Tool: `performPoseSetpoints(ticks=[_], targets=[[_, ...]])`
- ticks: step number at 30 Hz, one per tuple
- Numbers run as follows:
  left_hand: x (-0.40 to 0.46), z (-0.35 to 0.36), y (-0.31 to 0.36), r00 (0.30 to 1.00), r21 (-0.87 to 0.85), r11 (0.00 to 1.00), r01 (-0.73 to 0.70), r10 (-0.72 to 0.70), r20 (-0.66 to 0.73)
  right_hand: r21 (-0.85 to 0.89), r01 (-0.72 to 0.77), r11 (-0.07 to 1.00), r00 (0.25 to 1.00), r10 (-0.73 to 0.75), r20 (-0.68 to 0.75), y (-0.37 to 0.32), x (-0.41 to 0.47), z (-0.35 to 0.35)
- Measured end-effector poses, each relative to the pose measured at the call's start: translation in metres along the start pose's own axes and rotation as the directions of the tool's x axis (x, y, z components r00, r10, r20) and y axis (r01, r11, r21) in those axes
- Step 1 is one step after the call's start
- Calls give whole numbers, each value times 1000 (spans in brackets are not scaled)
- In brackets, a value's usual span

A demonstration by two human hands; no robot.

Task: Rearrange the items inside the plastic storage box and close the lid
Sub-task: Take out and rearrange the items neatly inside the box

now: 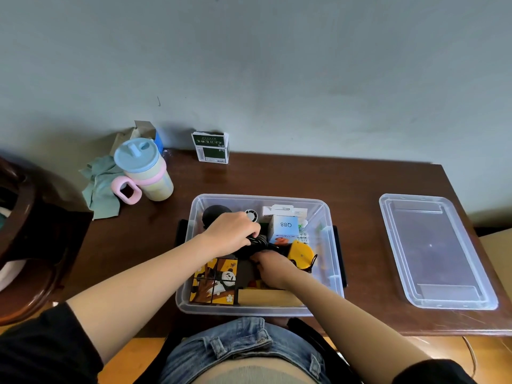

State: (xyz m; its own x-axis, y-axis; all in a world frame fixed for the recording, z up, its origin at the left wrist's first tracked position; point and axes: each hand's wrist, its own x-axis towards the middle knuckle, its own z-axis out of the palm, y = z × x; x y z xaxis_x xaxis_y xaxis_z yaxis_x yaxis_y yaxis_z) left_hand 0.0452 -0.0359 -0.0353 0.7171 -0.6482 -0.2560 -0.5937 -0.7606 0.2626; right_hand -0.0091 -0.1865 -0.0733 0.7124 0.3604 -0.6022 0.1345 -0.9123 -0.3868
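A clear plastic storage box [328, 245] is sitting open on a dark wooden table [277, 178], close to the table's near edge, and both of the person's hands are reaching down into it. The left hand [231, 234] is hovering over the middle of the box with its fingers curling down around a bundle of black cord [259, 242], gripping it. The right hand [273, 268] is lying just nearer than the left, in the box's near half, its fingers bending down onto the same dark cord; whether it is truly pinching the cord cannot be told, as the fingertips are hiding under the hand.

Inside the box, a picture-cube puzzle with a panda [214, 281] is filling the near-left corner. A yellow round thing [300, 254] is lying right of the right hand, touching it. A small white carton marked Q88 [284, 228] is standing toward the far-right part of the box, and a dark round thing [214, 213] is resting in the far-left corner, partly under the left hand.

The box's lid [435, 250] is lying flat on the table well to the right of the box, apart from it. Far left of the box, a pastel cup with a blue top [144, 170] is standing beside a green cloth [101, 189]. Behind the box, against the wall, a small green-and-white carton [212, 148] is standing upright.
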Motion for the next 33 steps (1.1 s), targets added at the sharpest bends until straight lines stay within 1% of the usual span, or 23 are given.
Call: performPoseSetpoints(ticks=[3,5,6,8,10,12,14,16,19,21,23,25,28,31,33], targets=[[-6,4,1,997,-57,998,10,-14,-76,-5,22,1000,999,-21,44,0,-2,-6],[-7,6,4,998,-60,997,39,-42,-47,30,22,999,998,-24,53,2,-7,-16],[-7,8,5,999,-35,998,44,-44,-19,50,21,999,999,-23,44,4,-11,-22],[-9,11,8,998,15,999,51,-52,22,80,14,997,1000,-14,2,10,-22,-37],[-9,14,9,996,-1,997,79,-79,33,82,-21,996,998,26,-64,20,-36,-54],[-10,16,9,993,-59,992,110,-108,36,13,-69,998,992,70,-104,31,-47,-66],[-11,15,9,990,-107,985,136,-132,46,-88,-114,990,991,107,-77,37,-55,-72],[-13,14,9,987,-143,977,158,-151,57,-226,-148,963,988,152,-1,34,-59,-71],[-15,12,8,979,-246,948,203,-191,73,-485,-143,863,960,240,143,19,-59,-60],[-15,11,8,969,-307,920,243,-220,110,-568,-115,815,931,287,224,12,-57,-53],[-14,10,8,953,-376,877,298,-249,173,-564,-107,819,924,291,248,9,-56,-49],[-14,10,7,933,-434,832,346,-257,252,-575,-134,807,925,310,219,11,-56,-51],[-13,11,7,909,-466,800,378,-227,348,-558,-206,804,946,310,97,18,-66,-62],[-11,14,7,905,-496,777,388,-220,365,-486,-225,845,970,242,-30,24,-76,-79],[-9,16,7,899,-519,751,408,-231,373,-398,-183,899,983,168,-71,23,-77,-86]])
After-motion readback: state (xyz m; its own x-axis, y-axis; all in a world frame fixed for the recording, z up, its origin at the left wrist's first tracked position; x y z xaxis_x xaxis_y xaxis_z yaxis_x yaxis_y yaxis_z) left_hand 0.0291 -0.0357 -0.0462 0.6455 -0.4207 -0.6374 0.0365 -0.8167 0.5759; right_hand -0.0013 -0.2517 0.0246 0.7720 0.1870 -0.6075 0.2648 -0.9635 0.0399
